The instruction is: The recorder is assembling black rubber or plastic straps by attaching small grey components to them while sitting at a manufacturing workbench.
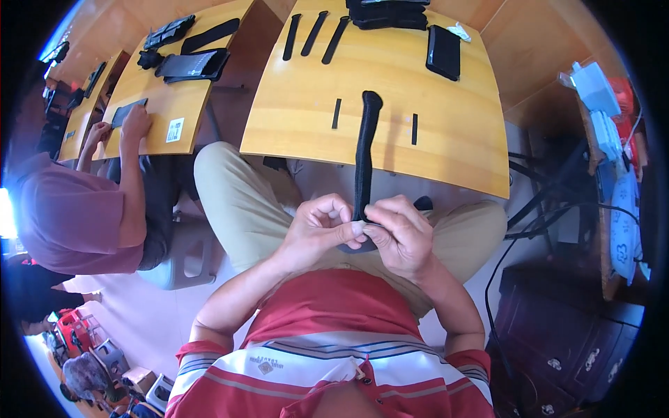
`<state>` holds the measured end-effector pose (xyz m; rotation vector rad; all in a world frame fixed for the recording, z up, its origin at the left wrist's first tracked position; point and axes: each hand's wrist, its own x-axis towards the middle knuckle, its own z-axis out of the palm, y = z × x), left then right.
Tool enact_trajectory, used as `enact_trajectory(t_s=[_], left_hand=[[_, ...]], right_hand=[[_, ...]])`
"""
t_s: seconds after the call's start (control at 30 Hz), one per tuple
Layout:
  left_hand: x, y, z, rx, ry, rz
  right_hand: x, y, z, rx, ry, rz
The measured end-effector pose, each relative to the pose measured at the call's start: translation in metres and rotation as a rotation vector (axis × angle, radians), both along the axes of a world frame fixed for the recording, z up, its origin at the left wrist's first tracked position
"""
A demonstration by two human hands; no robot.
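Note:
A long black fabric strap [364, 146] runs from my two hands up over the near edge of the wooden table [293, 104], its rounded far end lying on the tabletop. Over my lap, my left hand [322, 226] pinches the strap's near end with thumb and fingers. Close against it, my right hand [401, 233] grips the same end from the other side. The thumbs nearly meet there, and the fingers cover the part of the strap between them. Two short dark strips, a left one [336, 113] and a right one [414, 129], lie on either side of the strap.
Several black straps [311, 33] lie at the table's far left, near a black stack [387, 14] and a flat black packet [443, 52]. Another person [77, 209] works at a left-hand table [153, 90]. Blue and white packages [606, 104] fill a right-hand shelf; a cable [491, 299] hangs below.

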<state>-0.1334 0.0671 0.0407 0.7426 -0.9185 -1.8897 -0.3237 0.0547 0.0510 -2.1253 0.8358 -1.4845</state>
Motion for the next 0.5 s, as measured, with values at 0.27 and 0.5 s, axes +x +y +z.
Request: enact_trajectory(t_s=[0.27, 0.5], left_hand=[[0.013, -0.002, 0.005, 0.278, 0.186, -0.119], [0.023, 0.000, -0.011, 0.358, 0.360, -0.322]], right_hand=[[0.000, -0.009, 0.008, 0.005, 0.011, 0.072], [0.001, -0.013, 0.020, 0.121, 0.023, 0.224]])
